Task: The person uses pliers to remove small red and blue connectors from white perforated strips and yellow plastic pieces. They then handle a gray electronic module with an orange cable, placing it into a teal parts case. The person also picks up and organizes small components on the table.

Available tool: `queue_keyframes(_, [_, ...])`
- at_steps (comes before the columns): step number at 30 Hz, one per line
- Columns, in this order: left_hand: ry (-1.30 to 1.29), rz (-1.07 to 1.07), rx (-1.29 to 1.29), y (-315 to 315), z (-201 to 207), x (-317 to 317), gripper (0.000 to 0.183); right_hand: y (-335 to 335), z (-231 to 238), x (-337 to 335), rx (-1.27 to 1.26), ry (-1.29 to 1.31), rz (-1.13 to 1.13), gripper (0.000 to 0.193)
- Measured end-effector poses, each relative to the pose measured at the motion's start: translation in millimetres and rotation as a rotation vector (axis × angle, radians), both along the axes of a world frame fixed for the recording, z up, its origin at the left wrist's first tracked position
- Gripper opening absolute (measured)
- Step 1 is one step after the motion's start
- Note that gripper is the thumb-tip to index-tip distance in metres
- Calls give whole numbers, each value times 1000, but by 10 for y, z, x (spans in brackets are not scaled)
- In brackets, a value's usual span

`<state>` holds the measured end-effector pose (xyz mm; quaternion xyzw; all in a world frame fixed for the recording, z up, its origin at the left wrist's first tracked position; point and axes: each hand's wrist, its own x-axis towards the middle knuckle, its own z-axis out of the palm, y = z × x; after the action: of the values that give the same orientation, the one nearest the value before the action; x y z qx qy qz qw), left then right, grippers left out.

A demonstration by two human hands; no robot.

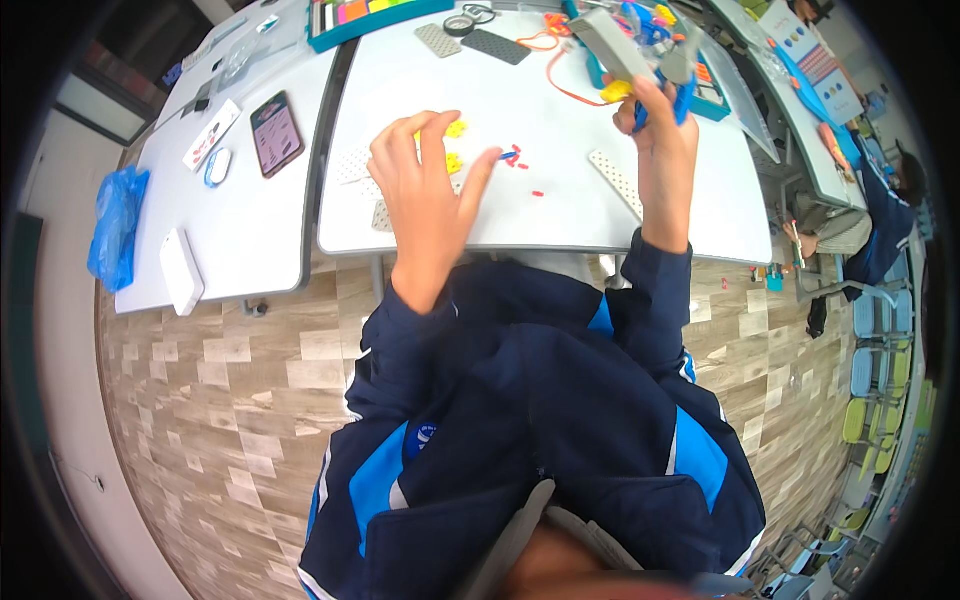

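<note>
My left hand (425, 190) hovers at the near left of the white table (560, 215), fingers spread and nothing in them. Yellow plastic pieces (456, 129) show just beyond and beside its fingers. By its thumb tip lies a small blue peg (509, 155), with several tiny red pegs (522, 166) around it; touching or apart, I cannot tell. Raised at the right, my right hand (665, 150) grips a built-up plastic model (610, 45) of grey, blue and yellow parts. Its lower side is partly hidden by my fingers. A pale perforated plate (617, 182) lies left of my right wrist.
Dark grey perforated plate (497, 47), black rings (460, 24) and a teal parts tray (350, 22) lie at the far side. Behind the model stands another teal tray (712, 100). A phone (277, 134) and a blue plastic bag (118, 228) rest on the left table. Another person (880, 230) sits at right.
</note>
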<state>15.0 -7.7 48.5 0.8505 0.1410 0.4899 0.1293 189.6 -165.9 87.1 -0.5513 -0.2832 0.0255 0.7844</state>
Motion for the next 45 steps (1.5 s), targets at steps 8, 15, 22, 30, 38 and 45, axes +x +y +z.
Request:
queue_keyframes(8, [-273,-400,180,-750,393,-40,48,-428,3,-770,610,737,856,68])
queue_keyframes(15, [-238,-493,168,-586,224,-250,39,-589,-365,-1211,407,788,881,73])
queue_keyframes(22, [-219,-452,32,-630,-215,-638,51,-795,-516,-1331,10,630,796,86])
queue_keyframes(30, [-143,-513,168,-727,-189,-836,21,-866,-340,-1482,-411,373,769,71])
queue_keyframes(38, [-333,-546,336,-784,27,-856,16,-900,-218,-1862,-160,420,634,71])
queue_keyframes(45, [-1190,-521,-192,-507,357,-1250,19,-1150,196,-1272,321,238,-289,79])
